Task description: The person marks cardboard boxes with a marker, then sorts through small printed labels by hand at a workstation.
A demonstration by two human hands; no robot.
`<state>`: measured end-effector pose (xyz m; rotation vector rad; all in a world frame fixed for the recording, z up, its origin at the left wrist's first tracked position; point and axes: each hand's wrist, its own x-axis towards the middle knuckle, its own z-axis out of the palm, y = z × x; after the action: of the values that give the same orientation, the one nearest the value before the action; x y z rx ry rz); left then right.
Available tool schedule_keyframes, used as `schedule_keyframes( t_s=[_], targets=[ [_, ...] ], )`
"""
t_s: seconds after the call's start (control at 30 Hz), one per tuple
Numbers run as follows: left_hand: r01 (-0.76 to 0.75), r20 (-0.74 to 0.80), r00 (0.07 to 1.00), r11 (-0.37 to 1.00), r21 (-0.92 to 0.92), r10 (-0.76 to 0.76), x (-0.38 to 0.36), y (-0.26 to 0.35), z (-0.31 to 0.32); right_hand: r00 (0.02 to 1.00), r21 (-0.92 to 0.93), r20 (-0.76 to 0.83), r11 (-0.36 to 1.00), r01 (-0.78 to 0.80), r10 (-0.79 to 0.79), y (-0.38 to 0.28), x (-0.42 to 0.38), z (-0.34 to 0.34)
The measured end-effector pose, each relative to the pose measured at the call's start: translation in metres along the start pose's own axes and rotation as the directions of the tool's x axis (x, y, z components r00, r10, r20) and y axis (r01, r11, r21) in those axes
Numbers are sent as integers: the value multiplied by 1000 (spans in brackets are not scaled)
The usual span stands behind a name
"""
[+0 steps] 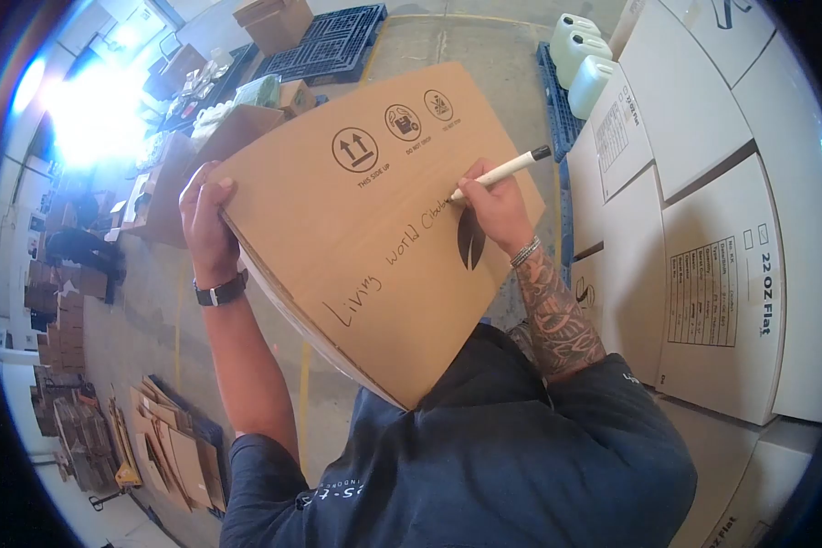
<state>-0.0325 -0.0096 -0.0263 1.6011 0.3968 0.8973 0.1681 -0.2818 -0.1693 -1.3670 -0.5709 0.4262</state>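
Has carton [329, 237] before torso [511, 447], left edge in left fingers [215, 192], marker [513, 168] in right fingers [475, 188], tip against carton's right half. At right: stacked boxes [712, 274]. Ahead, right: jugs [583, 68] on pallet [563, 119], just beyond boxes. Ahead, left: box [274, 23] on second pallet [347, 46], floor [457, 46] between pallets. Lower left: cardboard pile [181, 447], pallet jack [127, 470] just left of it.

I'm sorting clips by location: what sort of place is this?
Probably a warehouse or packing area: there are stacked white cartons, a blue pallet and a pile of flattened cardboard.
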Motion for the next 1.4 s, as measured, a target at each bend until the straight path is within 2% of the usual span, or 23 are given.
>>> schedule_keyframes(
  t_s=[0.07,0.1,0.17,0.23,0.3,0.37,0.43,0.5,0.53,0.6,0.67,0.73,0.77,0.83,0.87,0.97,1.07,1.13,1.17,1.23,1.27,1.33,1.4],
  targets=[
    [-5,-40,999,1000,-9,5,0,0,2,1000,55,-9,998,-6,6,6,6,-3],
    [-9,7,1000,1000,0,9,2,-1,-1,1000,115,-19,993,-19,22,8,7,-2],
    [-14,54,998,1000,11,14,3,0,-2,999,92,-19,995,-29,31,7,5,-4],
    [-24,-33,999,1000,15,24,-1,3,5,999,65,-15,997,-35,36,5,7,-2],
    [-22,-15,1000,1000,1,22,2,3,8,998,24,-66,1000,-19,20,4,9,-2],
    [-4,5,1000,1000,-7,4,0,2,7,993,77,-111,997,-25,34,16,6,-10],
    [7,-33,999,1000,6,-7,4,1,9,990,123,-139,992,-10,27,8,10,-16],
    [-10,-26,1000,1000,4,10,5,-6,10,984,175,-168,981,90,-60,-7,-8,-17],
    [-30,-3,1000,1000,3,30,7,-11,9,989,113,-129,989,91,-76,-20,-21,-12],
    [-40,30,999,999,13,40,19,-24,7,999,85,7,996,-34,34,-46,-57,5],
    [-46,75,996,999,16,44,27,-38,12,967,182,210,978,105,-143,-54,-95,29],
    [-123,122,985,992,-9,124,34,-48,20,855,0,455,959,282,-251,-77,-111,43],
    [-118,124,985,993,-14,119,36,-50,25,863,-36,448,960,279,-234,-81,-116,48],
    [28,139,990,997,-77,-17,37,-45,38,863,-86,464,959,270,-201,-73,-121,51],
    [33,147,989,996,-88,-19,35,-42,45,863,-91,465,959,270,-199,-71,-121,50],
    [40,182,983,996,-84,-25,38,-43,53,898,-98,381,956,277,-221,-71,-119,52],
    [-18,208,978,997,-72,33,42,-47,59,923,-155,356,964,214,-148,-74,-117,48],
    [-2,206,978,998,-60,15,43,-50,59,857,-188,502,952,240,-117,-69,-116,38],
    [7,206,979,999,-44,2,44,-50,60,855,-187,504,952,243,-120,-70,-116,37],
    [29,199,980,998,-62,-16,42,-43,64,910,-104,411,989,110,-58,-70,-118,40],
    [52,192,981,995,-80,-35,40,-42,65,909,-106,412,989,108,-55,-70,-119,42],
    [10,198,980,999,-44,-1,43,-47,62,956,-161,292,986,31,17,-70,-119,46],
    [-37,201,979,999,-5,38,45,-46,60,944,-101,330,995,27,8,-70,-117,42]
  ],
)
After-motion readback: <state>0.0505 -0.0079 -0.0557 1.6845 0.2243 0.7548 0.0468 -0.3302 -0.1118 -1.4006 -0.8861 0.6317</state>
